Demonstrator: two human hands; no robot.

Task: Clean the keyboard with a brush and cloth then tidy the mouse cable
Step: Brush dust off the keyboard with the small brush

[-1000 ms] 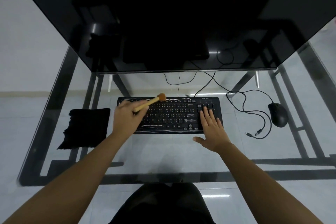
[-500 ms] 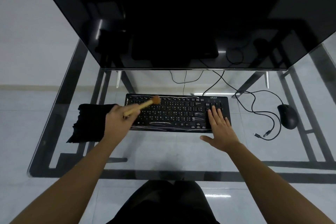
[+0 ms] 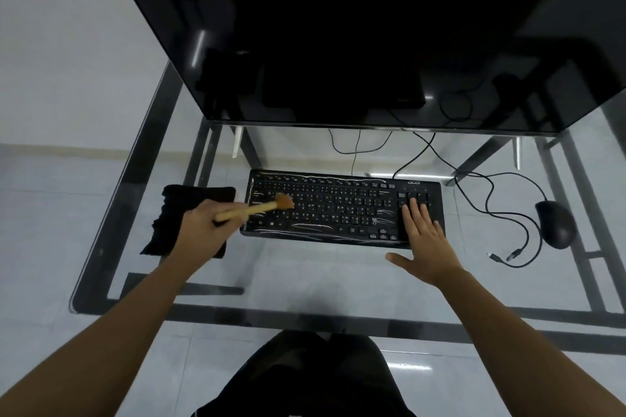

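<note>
Keyboard (image 3: 342,208) lies mid-desk (image 3: 305,274), just in front of the monitor (image 3: 338,34). Cloth (image 3: 184,210) sits on the desk just left of the keyboard. Left hand (image 3: 203,227) is over the cloth's right part, its brush (image 3: 257,208) reaching right onto the keyboard's left end. Right hand (image 3: 425,242) lies flat on the keyboard's right end, palm over the near edge. Mouse (image 3: 555,223) sits well right of the keyboard. Its cable (image 3: 491,210) loops between the two, plug end near the mouse, toward the front.
</note>
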